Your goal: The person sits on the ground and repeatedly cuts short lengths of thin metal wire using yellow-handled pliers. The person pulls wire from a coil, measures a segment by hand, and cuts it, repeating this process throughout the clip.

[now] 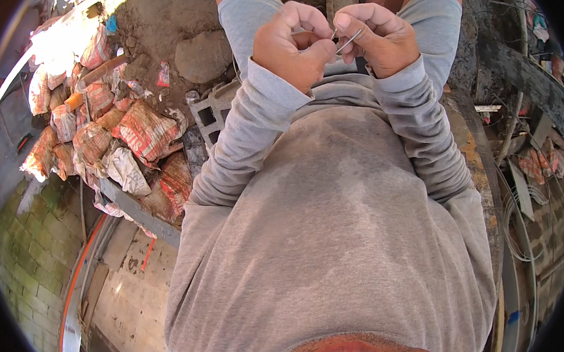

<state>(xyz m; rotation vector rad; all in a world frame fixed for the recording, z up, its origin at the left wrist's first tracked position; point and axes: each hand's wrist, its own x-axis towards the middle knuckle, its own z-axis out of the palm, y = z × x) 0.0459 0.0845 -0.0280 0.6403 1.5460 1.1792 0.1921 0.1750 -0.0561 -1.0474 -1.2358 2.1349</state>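
Above my lap, my left hand [297, 46] and my right hand [382, 41] are held close together, both with fingers pinched. Between the fingertips runs a thin grey metal wire [349, 42], slanting up to the right. My right thumb and fingers grip it. The fingers of my left hand are closed at its lower left end. Another short thin metal bit shows by the right fingertips; whether it belongs to the same wire I cannot tell. Grey long sleeves cover both forearms.
At the left lies a pile of filled red-and-white sacks [144, 131]. A hollow concrete block [209, 115] stands beside my left arm, near a large flat stone [203, 56]. On the right are a dark plank [527, 78], coiled wire [517, 239] and scraps of wood.
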